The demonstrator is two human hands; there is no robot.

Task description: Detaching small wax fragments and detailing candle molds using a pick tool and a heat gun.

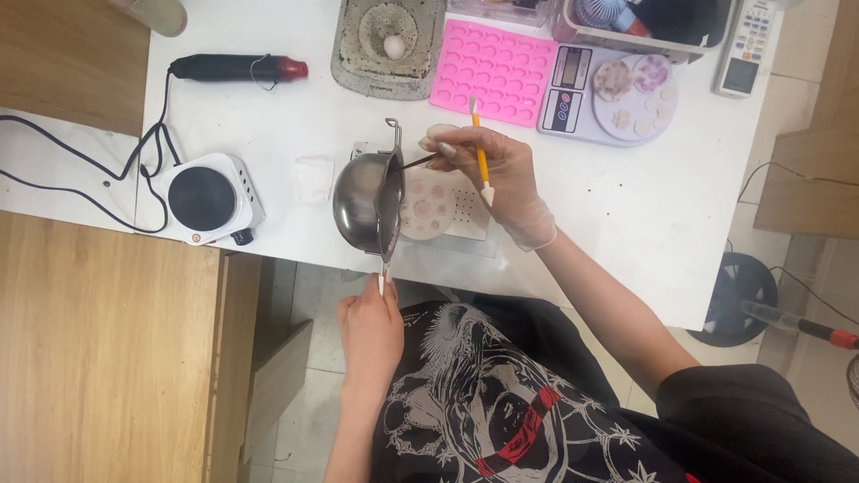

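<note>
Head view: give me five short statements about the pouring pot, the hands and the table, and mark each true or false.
1. The left hand holds the handle of the tilted metal pot. True.
2. The right hand is bare. False: it wears a clear glove.
3. The right hand holds a yellow-handled tool. True.
4. The pink mould tray sits on the hot plate. False: it lies on the white table, beside the scale.
5. The pot is tipped over a round mould. True.

Home craft workshop, white table (626, 206) with pink silicone mould (501, 67), digital scale (573, 94), small hotplate (208, 199), heat gun (237, 67)
</note>
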